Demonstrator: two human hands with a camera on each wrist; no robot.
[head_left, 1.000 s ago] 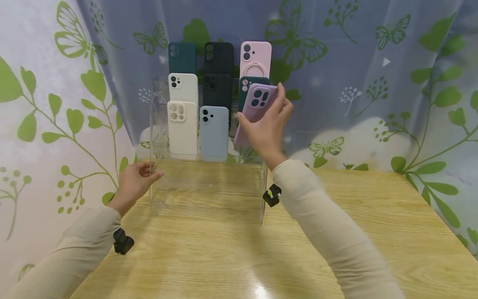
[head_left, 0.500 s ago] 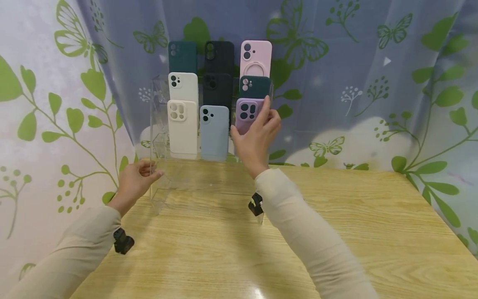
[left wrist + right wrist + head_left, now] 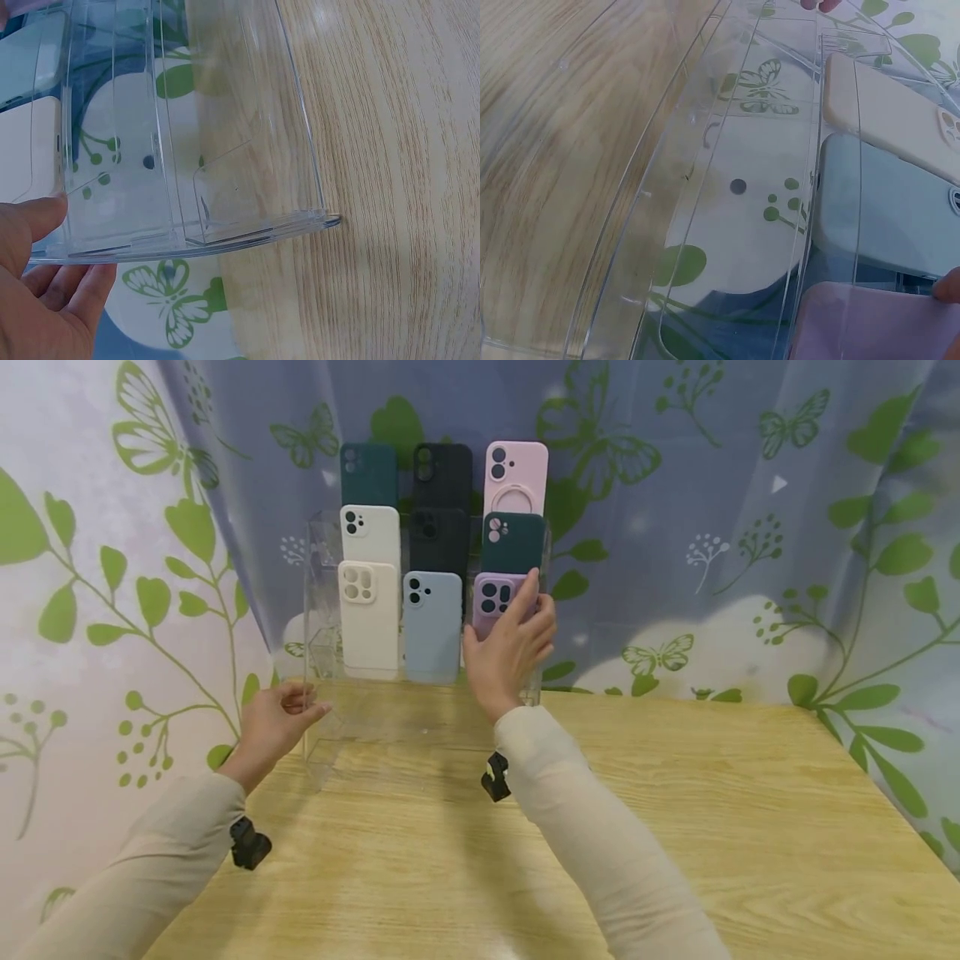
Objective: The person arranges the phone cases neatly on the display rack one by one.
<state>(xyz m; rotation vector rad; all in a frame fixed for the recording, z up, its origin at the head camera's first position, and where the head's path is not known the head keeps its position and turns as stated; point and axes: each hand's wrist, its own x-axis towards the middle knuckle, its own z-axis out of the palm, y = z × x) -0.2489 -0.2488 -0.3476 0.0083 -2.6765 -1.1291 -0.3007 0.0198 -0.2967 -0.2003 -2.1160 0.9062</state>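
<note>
My right hand (image 3: pixel 506 656) grips a purple phone case (image 3: pixel 491 597) by its sides, thumb on the left and fingers on the right. The case's bottom end (image 3: pixel 877 322) sits behind the front lip of the lowest filled tier of a clear acrylic display stand (image 3: pixel 247 229). Beside it on that tier stand a light blue case (image 3: pixel 432 639) and a cream case (image 3: pixel 370 635). A dark green case (image 3: pixel 517 547) rises right behind the purple one. My left hand (image 3: pixel 273 722) pinches the stand's left side panel, thumb inside and fingers outside.
Higher tiers hold a white case (image 3: pixel 369 533), black cases (image 3: pixel 441 477), another dark green case (image 3: pixel 367 481) and a pink case with a ring (image 3: pixel 516 472). The stand is on a wood-grain table (image 3: pixel 720 827), with a leaf-patterned curtain (image 3: pixel 675 527) behind it.
My right hand has brought the purple case down and left, from tilted in front of the dark green case to upright in the lower tier. My left hand has stayed on the stand.
</note>
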